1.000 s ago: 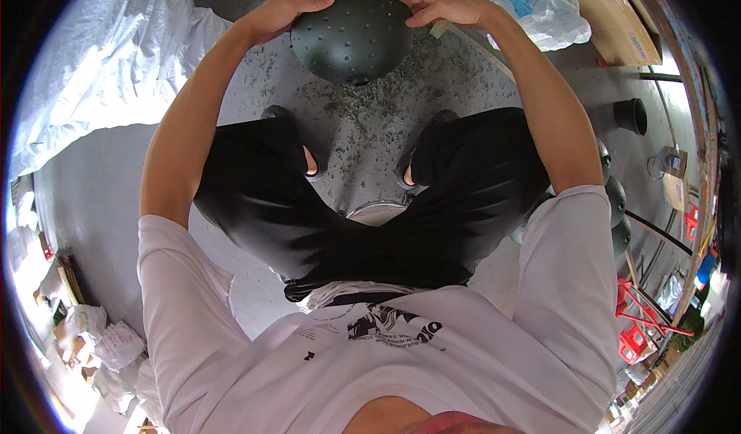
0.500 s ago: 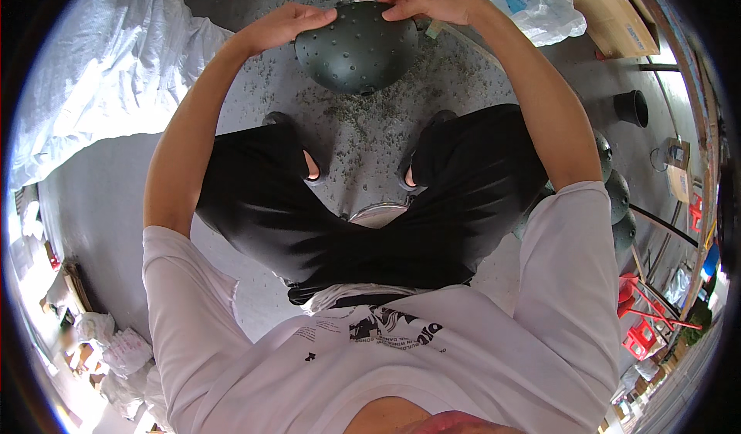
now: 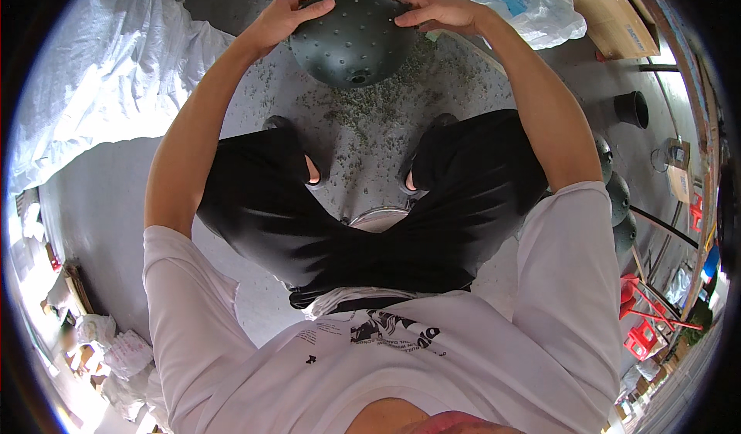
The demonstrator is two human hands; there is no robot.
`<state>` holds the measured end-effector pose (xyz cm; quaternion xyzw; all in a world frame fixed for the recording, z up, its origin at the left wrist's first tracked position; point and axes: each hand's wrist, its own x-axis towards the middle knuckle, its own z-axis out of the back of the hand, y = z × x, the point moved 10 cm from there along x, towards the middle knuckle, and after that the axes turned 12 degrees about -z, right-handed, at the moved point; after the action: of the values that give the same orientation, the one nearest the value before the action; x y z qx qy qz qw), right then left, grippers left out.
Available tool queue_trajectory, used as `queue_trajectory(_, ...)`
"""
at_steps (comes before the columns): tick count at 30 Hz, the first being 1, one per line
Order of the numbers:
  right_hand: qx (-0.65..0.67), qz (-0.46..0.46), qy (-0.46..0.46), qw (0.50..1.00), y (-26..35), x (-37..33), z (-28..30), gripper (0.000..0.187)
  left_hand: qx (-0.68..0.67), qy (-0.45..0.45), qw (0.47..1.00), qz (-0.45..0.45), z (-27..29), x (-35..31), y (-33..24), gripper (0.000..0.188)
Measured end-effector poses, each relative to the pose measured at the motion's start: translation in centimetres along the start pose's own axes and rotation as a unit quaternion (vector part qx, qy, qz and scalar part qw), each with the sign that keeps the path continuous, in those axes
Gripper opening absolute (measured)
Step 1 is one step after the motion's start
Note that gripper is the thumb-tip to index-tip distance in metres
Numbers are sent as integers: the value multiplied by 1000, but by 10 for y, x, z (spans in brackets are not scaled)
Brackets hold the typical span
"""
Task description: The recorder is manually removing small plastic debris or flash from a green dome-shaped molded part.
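Note:
In front of me, beyond my feet, I hold up a dark green rounded shell (image 3: 355, 42). Small round spots dot its surface, and a larger hole or knob shows on the side nearer me. My left hand (image 3: 284, 22) grips its left edge, thumb laid over the top surface and fingers mostly hidden behind. On the right edge, my right hand (image 3: 446, 12) holds it likewise, its thumb on the upper surface. The shell's far side and underside are out of sight.
Green scraps (image 3: 370, 113) litter the grey floor between my shoes. A silvery sheet (image 3: 116, 71) covers something at left. Clear plastic (image 3: 540, 17) and a cardboard box (image 3: 606, 13) lie far right, with a black bucket (image 3: 633, 108) nearer. More green balls (image 3: 617, 198) sit beside my right leg.
The shell has moved slightly away and left and has been turned, bringing its larger hole or knob into fuller view. My right hand has shifted along its edge, slightly to the right.

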<state>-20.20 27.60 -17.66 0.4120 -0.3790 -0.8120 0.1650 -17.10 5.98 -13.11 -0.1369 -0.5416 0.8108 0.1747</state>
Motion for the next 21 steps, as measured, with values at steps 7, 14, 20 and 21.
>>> queue_trajectory(7,58,13,-56,997,4,-2,25,62,45,-27,998,-27,6,4,4,81)
queue_trajectory(14,128,-40,-70,988,49,-31,19,54,63,-32,997,-28,19,-3,-4,84)
queue_trajectory(20,103,-41,-85,990,39,-26,31,55,8,-68,998,13,18,2,-16,90)
queue_trajectory(21,123,-31,-86,988,38,-25,31,54,8,-68,998,13,18,2,-18,90)
